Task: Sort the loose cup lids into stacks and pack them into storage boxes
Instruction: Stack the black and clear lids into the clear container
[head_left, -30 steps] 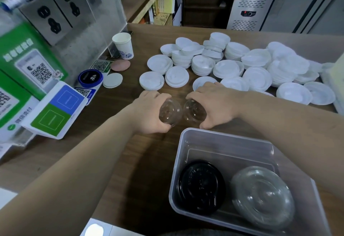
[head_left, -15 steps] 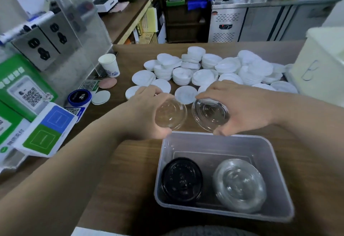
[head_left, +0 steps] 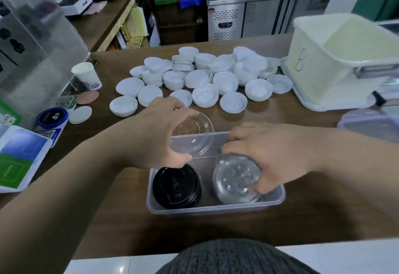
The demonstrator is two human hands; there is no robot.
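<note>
My left hand (head_left: 160, 135) grips a clear cup lid (head_left: 193, 135) above the far rim of the clear storage box (head_left: 216, 209). My right hand (head_left: 269, 155) reaches into the box and holds a clear lid on top of the stack of clear lids (head_left: 235, 181) on the box's right side. A stack of black lids (head_left: 177, 186) sits in the left side of the box. Many white lids (head_left: 205, 77), some in low stacks, lie spread over the wooden counter (head_left: 302, 219) beyond the box.
A cream bin marked "B" (head_left: 336, 62) stands at the right, with a clear container (head_left: 373, 124) in front of it. A paper cup (head_left: 87, 78), a blue-rimmed disc (head_left: 53, 118), coasters and QR-code signs (head_left: 19, 157) crowd the left beside an acrylic screen.
Both hands came back from the counter toward the box with clear lids. The right hand dropped into the box onto the clear stack; the left hand hovers at the far rim.
</note>
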